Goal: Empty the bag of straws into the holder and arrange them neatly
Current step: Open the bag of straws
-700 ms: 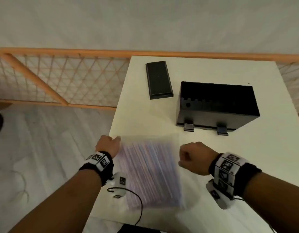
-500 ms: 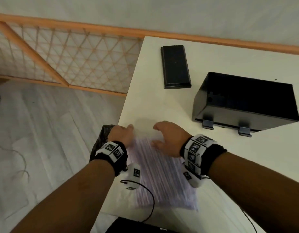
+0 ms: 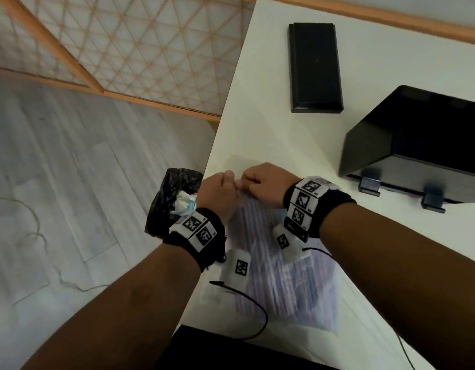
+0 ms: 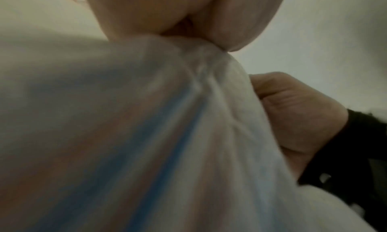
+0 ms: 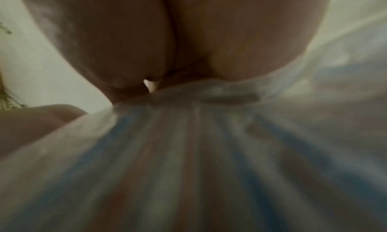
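Pinching the straw bag top, both grips, left hand and right hand, work over the white table.

A white desk stood over a pale grey plank floor, where a thin cable trailed loosely. Beyond it ran an orange wooden railing with diamond netting, under dim, warm light.
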Demonstrator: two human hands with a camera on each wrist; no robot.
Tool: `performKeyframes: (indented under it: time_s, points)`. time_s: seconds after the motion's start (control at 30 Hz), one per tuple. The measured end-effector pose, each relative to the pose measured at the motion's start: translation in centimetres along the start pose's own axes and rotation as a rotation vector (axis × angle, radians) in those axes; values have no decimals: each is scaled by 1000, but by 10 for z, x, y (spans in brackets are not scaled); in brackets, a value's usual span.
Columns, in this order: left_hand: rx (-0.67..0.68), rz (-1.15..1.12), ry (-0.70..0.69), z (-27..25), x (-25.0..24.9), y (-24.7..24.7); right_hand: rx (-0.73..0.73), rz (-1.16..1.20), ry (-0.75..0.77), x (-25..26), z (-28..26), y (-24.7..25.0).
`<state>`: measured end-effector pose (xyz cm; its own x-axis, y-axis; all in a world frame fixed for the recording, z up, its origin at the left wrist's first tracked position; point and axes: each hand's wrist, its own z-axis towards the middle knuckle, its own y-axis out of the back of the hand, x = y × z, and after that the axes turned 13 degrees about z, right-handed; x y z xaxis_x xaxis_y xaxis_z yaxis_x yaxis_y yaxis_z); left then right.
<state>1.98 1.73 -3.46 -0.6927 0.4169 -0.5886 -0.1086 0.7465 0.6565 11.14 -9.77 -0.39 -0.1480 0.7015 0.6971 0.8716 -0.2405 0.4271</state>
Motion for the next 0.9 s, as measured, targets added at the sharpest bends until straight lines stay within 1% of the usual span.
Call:
performKeyframes:
  time_s: [0.1,0.13,0.17,0.2,0.23,0.27,0.3,0.33,0.4,0.5,0.6,0.7,0.73,0.8,0.87,0.9]
  points:
    - [-59,206,31,10,1,7,3,23,-40,-12,-8,7]
    - [-66,240,6,10,-1,10,-3,17,-58,-15,-11,8]
    - [-76,245,-49,9,-3,10,-6,6,-71,-17,-13,9]
    - [-66,227,-132,6,-7,11,-8,3,-80,-18,-15,9]
    - [-25,216,-243,2,-10,9,-17,11,-83,-18,-18,8]
    - [48,271,-362,-1,-14,6,-26,22,-80,-17,-21,8]
    - [132,388,-443,-3,-17,2,-35,34,-70,-16,-24,8]
    - [199,501,-482,-5,-18,-2,-40,37,-60,-15,-27,8]
    - [232,578,-509,-9,-15,-8,-48,50,-51,-16,-32,9]
    - [186,570,-560,-15,-13,-15,-66,81,-49,-21,-38,9]
    - [130,602,-613,-20,-14,-14,-85,16,-39,-30,-48,12]
    - [100,639,-575,-16,-13,-2,-106,-18,-69,-46,-66,25]
    - [108,686,-564,-17,-16,2,-99,-33,-72,-50,-73,28]
    - [120,850,-570,-22,-29,3,-92,-52,-57,-51,-82,29]
    - [166,867,-629,-33,-49,-3,-105,-65,-26,-45,-86,26]
    - [233,832,-661,-40,-60,-7,-118,-68,-10,-42,-88,26]
